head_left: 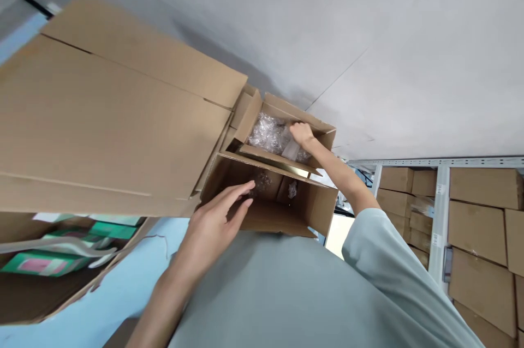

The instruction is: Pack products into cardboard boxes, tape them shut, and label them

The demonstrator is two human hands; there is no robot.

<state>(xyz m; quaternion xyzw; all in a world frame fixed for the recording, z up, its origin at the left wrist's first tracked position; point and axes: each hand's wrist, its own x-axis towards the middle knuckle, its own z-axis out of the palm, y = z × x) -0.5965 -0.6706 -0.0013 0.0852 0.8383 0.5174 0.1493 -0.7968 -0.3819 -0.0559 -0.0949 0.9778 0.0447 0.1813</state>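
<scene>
My right hand [302,133] reaches into an open cardboard box [299,114]. Its fingers are curled closed on a piece of clear plastic wrap [291,149]. Crumpled bubble wrap [268,132] fills the left part of that box. My left hand [219,214] hovers at the left side of a nearer cardboard box [270,218], fingers stretched and thumb apart, holding nothing. Inside this nearer box, a bubbly clear piece [262,181] lies toward the back left, and a small crumpled clear scrap [292,190] is farther right.
Large flattened cardboard sheets [110,113] stand at the left. Below them, an open carton [118,266] contains green packages [45,264]. A grey wall [327,26] rises behind the boxes. At the right, a metal rack [440,217] carries stacked cartons [477,233].
</scene>
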